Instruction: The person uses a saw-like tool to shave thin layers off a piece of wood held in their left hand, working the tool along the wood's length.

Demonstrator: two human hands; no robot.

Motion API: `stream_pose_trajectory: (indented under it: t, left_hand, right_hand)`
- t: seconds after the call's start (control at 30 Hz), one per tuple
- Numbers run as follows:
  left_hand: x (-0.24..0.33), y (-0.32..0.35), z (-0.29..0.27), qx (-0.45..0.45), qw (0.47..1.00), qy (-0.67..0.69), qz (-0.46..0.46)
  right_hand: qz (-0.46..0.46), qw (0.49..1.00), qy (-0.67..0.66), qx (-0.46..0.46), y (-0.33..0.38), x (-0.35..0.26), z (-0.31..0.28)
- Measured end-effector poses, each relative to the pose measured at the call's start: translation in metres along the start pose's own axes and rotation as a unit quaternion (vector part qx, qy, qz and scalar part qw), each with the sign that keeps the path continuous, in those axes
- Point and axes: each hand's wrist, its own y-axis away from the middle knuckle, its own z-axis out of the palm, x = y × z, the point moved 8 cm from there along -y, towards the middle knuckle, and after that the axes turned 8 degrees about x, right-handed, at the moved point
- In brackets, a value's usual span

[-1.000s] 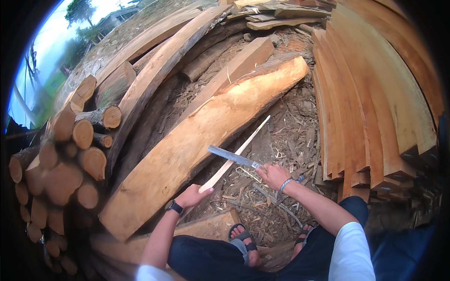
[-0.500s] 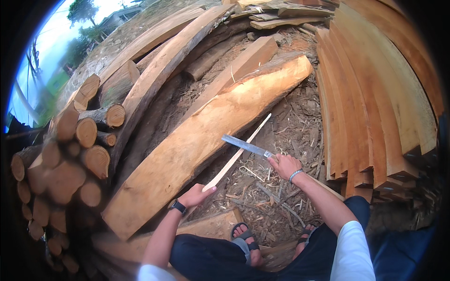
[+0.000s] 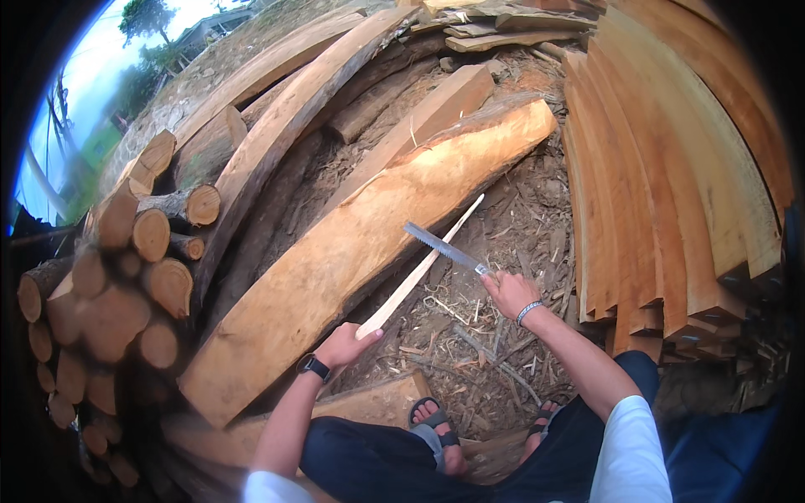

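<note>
Two plank stacks [image 3: 671, 184] flanking slab [image 3: 369, 251]

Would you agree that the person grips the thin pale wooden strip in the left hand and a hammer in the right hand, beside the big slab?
Not quite: the head view shows the right hand holding a hand saw with a toothed blade, not a hammer. The rest stands: the left hand grips the thin pale wooden strip, beside the big slab.
</note>
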Motion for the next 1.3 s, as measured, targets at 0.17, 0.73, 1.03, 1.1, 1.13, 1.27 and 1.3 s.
stream_pose_trajectory:
  t: [0.17,0.73,1.03,1.1,1.13,1.27,1.3]
  left_hand:
    - [0.009,0.002,-0.003,0.022,0.998,-0.058,0.025]
    - [0.024,0.011,-0.010,-0.006,0.998,-0.060,0.014]
    - [0.036,0.009,-0.011,0.055,0.997,-0.020,0.048]
    - [0.037,0.009,-0.011,0.046,0.998,-0.034,0.023]
    - [0.038,0.007,-0.011,0.051,0.998,-0.037,0.031]
    - [0.035,0.011,-0.014,0.071,0.996,-0.035,0.042]
    - [0.038,0.012,-0.015,0.076,0.996,-0.031,0.043]
  right_hand:
    - [-0.067,0.995,0.030,-0.070,0.027,-0.049,0.024]
    - [0.042,0.999,-0.002,-0.005,-0.011,0.011,-0.021]
    - [0.029,0.998,-0.029,0.040,-0.016,0.005,-0.052]
    - [0.019,0.999,-0.025,0.020,-0.008,-0.002,-0.046]
    - [0.014,1.000,-0.023,0.012,-0.003,-0.009,-0.046]
    - [-0.048,0.999,-0.008,-0.010,0.012,-0.038,-0.025]
    - [-0.035,0.999,-0.020,0.017,0.002,-0.025,-0.033]
